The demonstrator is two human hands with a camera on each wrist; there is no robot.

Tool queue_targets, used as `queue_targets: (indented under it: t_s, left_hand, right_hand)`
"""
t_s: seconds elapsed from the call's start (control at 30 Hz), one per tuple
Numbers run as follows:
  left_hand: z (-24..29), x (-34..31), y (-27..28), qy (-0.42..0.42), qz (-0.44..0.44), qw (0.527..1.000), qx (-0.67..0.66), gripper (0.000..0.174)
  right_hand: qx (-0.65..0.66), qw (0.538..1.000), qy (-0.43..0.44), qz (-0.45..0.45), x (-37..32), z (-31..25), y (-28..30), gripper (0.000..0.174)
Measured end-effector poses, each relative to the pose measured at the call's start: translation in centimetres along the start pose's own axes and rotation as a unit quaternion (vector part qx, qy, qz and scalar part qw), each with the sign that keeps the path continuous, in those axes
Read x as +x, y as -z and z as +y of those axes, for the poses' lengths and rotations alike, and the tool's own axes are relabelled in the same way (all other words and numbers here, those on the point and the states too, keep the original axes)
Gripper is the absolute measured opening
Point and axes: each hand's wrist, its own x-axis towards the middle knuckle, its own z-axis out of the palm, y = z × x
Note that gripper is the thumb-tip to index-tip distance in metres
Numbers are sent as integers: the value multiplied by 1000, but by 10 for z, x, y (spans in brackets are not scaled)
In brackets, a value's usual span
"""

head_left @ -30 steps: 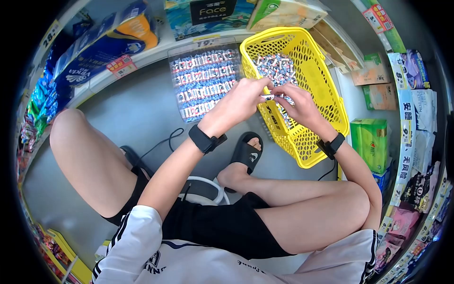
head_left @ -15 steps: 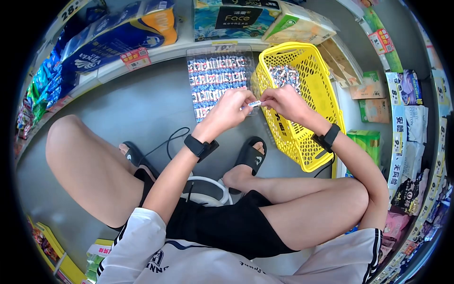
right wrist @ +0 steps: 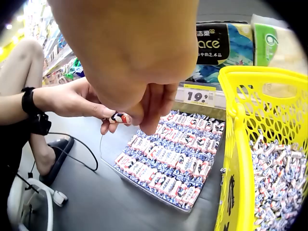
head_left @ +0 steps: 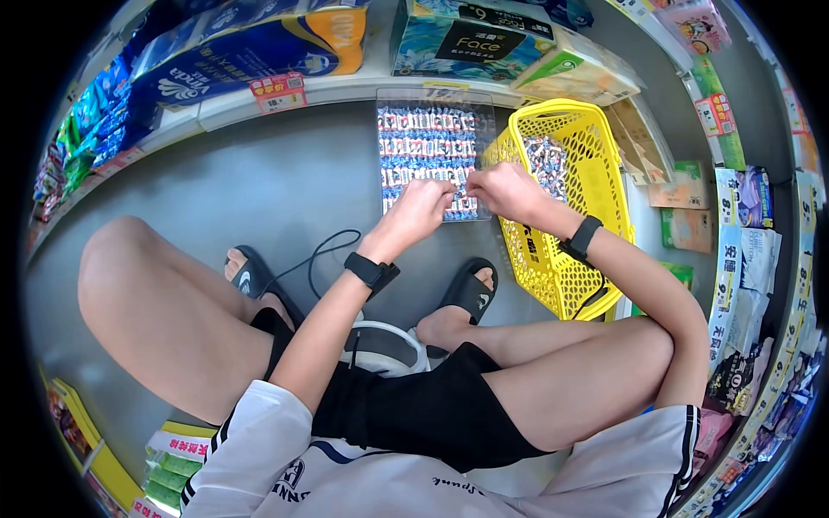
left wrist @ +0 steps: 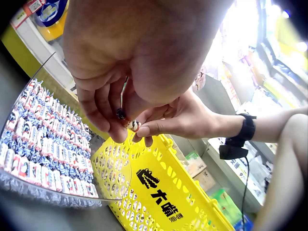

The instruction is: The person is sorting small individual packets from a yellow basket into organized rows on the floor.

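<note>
Candy (right wrist: 120, 118), a small cylinder in a white, red and dark-blue wrapper, is hanging between two bare hands, slightly above the middle of the head view. The left hand (head_left: 414, 211) is pinching one end between thumb and curled fingers, the tips nearly closed together with only the candy between them. The right hand (head_left: 509, 190) is gripping the opposite end just as narrowly, so both hands are touching the same piece and their fingertips are lying close together.

Below the fingers, a clear rectangular plastic tray (head_left: 432, 97) is occupying the upper middle of the head view, holding rows of red, white and blue wrapped candies (head_left: 427, 147). To its right in that view, a yellow perforated plastic basket (right wrist: 244, 168) is standing just beside it, with many loose wrapped candies (right wrist: 276, 183) lying inside. Black wrist straps are circling both wrists, one (head_left: 371, 272) near the centre of the head view, the other (head_left: 583, 240) right of centre.
</note>
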Motion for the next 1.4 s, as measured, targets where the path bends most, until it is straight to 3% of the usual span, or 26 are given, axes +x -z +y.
queue_targets:
  t_s: [0.07, 0.1, 0.2, 0.43, 0.5, 0.53, 0.6, 0.63, 0.7, 0.73, 0.8, 0.93, 1.0, 1.17, 1.23, 1.27, 1.4]
  left_hand:
    - [-4, -5, -2, 73, -46, 995, -40, 21]
    - [-7, -5, -5, 73, -43, 996, -42, 21]
    - [-11, -13, -10, 108, -65, 989, -77, 22]
    - [-19, -23, -27, 119, -61, 988, -73, 19]
    - [-20, -28, -32, 113, -38, 991, -67, 18]
    - [-21, -30, -35, 113, -9, 992, -54, 18]
    - [-25, -33, -39, 115, 22, 992, -42, 18]
    - [-27, -34, -41, 113, 44, 992, -19, 19]
    - [-27, -35, -43, 111, 66, 992, 3, 19]
    - [-25, -34, -43, 121, 66, 990, -3, 20]
    - [-21, -32, -41, 133, 67, 989, -8, 20]
    - [-20, -32, -40, 130, 52, 990, -12, 16]
    - [-20, -35, -39, 122, 55, 991, -3, 16]
    - [-25, -38, -40, 100, 49, 992, 63, 19]
    - [-20, -41, -35, 105, 43, 991, 72, 25]
    - [-19, -41, -35, 103, 43, 986, 121, 28]
    - [-22, -42, -34, 90, 34, 970, 225, 31]
  right_hand:
    - [-52, 997, 63, 7, 1, 0, -8, 7]
    - [-54, 996, 64, 5, 2, 2, -9, 7]
    - [-149, 969, 193, 34, 4, 2, -12, 6]
    - [-155, 956, 248, 19, 6, 6, -27, 6]
    - [-147, 984, 100, -33, 5, 1, -33, 11]
    - [-147, 983, 101, -34, 5, -2, -36, 11]
    - [-45, 997, -65, -6, 7, -7, -43, 21]
    - [-45, 997, -64, -8, 10, -5, -47, 21]
    - [173, 971, -159, -41, 17, -2, -51, 28]
    - [173, 971, -159, -42, 18, -1, -53, 28]
    - [279, 930, -236, -49, 20, -2, -58, 24]
    - [326, 910, -249, -60, 30, 7, -71, 20]
    - [393, 878, -269, -52, 38, 10, -80, 18]
    - [359, 885, -288, -64, 59, 16, -103, 19]
    - [362, 893, -257, -76, 65, 8, -105, 18]
    - [317, 913, -245, -71, 67, 6, -107, 18]
    - [289, 926, -232, -79, 77, -9, -95, 18]
